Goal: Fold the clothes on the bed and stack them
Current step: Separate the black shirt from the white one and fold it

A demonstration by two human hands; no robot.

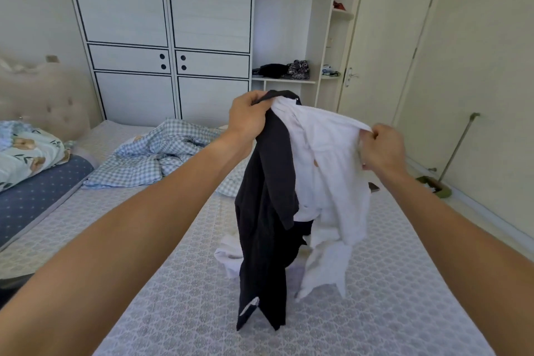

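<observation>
We held both garments raised above the bed. Our left hand gripped the black garment together with one edge of the white shirt; our right hand pinched the shirt's opposite edge. Both garments hung lengthwise straight down from the grips, so we judged separation should proceed sideways, toward the right hand.

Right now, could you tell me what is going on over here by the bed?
A person is sorting laundry. The left hand grips a black garment together with the top of a white shirt, while the right hand pinches the shirt's other edge. Both garments hang above the bed, tangled and unfolded, their lower ends trailing on it.
</observation>
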